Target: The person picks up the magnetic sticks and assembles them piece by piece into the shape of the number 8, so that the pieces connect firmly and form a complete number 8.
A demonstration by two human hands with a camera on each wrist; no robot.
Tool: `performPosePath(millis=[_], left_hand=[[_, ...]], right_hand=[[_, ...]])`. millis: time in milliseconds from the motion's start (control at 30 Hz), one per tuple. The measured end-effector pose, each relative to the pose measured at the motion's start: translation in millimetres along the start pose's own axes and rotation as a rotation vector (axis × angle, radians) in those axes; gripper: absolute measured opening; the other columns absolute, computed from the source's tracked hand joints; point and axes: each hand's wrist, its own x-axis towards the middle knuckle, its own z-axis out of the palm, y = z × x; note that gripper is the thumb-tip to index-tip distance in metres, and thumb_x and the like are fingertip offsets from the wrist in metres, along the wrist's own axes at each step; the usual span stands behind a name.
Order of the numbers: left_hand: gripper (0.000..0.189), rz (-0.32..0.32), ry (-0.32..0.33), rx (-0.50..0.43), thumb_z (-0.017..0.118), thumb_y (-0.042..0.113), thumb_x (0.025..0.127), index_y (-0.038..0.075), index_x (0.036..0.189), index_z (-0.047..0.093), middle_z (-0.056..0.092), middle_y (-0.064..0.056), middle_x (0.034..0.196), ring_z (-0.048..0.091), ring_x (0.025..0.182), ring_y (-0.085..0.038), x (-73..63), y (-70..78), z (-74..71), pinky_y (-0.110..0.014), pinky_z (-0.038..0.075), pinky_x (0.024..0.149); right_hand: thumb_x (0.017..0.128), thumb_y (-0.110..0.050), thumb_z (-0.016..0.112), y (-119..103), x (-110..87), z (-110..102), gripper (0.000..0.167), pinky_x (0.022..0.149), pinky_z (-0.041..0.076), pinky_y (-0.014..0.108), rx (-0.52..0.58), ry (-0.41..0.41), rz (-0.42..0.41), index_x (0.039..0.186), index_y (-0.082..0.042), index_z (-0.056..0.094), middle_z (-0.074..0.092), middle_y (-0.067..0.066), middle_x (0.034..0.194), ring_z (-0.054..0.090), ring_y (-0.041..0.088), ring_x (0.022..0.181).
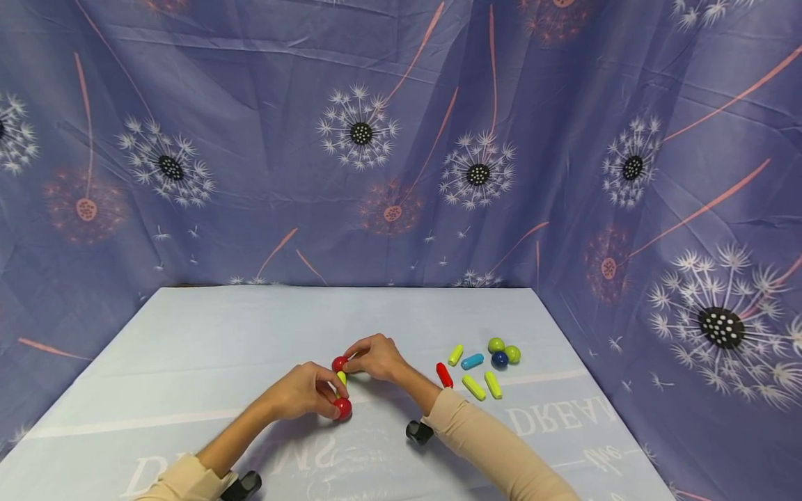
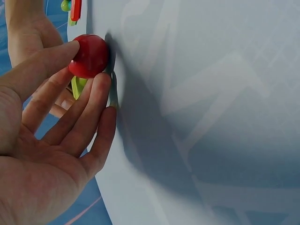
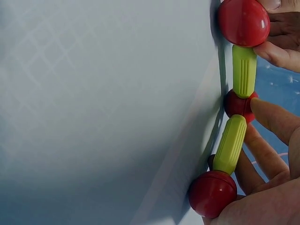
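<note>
Pale tabletop [image 1: 269, 320], red ball [image 1: 343, 409] in left hand [image 1: 302, 391]

Three glossy red balls [image 3: 213, 194] and two ridged lime-green rods [image 3: 229, 144] alternate end to end in a slightly bent line at a pale cloth [image 1: 282, 320], each rod touching balls at both ends.
</note>
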Motion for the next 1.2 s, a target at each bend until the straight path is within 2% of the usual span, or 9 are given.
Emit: performPosePath(millis=[167,400,733,900,1200], left_hand=[[0.023,-0.007,0.002,0.000,0.085,0.006,0.075,0.007,0.096,0.077,0.076,-0.008,0.082,0.068,0.078,-0.017,0.2,0.0,0.1,-0.025,0.049,0.065],[0.023,-0.006,0.000,-0.006,0.084,0.006,0.075,0.005,0.097,0.077,0.076,-0.009,0.082,0.069,0.078,-0.017,-0.2,-0.5,0.2,-0.024,0.049,0.064],[0.022,-0.011,0.001,-0.011,0.086,0.006,0.074,0.006,0.095,0.077,0.076,-0.009,0.082,0.069,0.077,-0.015,0.1,-1.9,0.4,-0.025,0.049,0.064],[0.023,-0.008,0.004,-0.019,0.086,0.005,0.074,0.006,0.095,0.077,0.077,-0.010,0.082,0.070,0.077,-0.015,-0.2,-2.6,0.7,-0.024,0.049,0.063],[0.022,-0.025,0.008,-0.030,0.086,0.005,0.074,0.006,0.094,0.078,0.077,-0.010,0.082,0.070,0.076,-0.014,1.5,-3.0,0.7,-0.026,0.050,0.064]], right_hand=[[0.078,-0.027,0.086,0,0.6,0,0.016,0.062,0.045,0.025,0.000,-0.001,0.002,0.092,-0.021,0.082,0.076,-0.007,0.081,0.061,0.007,0.073],[0.079,-0.028,0.086,1,0.6,0,0.017,0.070,0.047,0.027,-0.032,-0.002,-0.014,0.094,-0.021,0.082,0.076,-0.008,0.083,0.062,0.007,0.078],[0.078,-0.029,0.086,1,-0.7,0,0.023,0.070,0.048,0.027,-0.052,0.004,-0.033,0.098,-0.018,0.082,0.077,-0.006,0.084,0.064,0.007,0.078],[0.078,-0.026,0.086,-1,-2.0,-10,0.031,0.068,0.051,0.028,-0.037,0.022,-0.047,0.105,-0.012,0.080,0.078,-0.001,0.087,0.066,0.010,0.075],[0.081,-0.028,0.083,3,-10.2,-37,0.034,0.079,0.053,0.034,-0.062,0.057,-0.052,0.110,-0.011,0.079,0.077,0.000,0.092,0.068,0.013,0.085]])
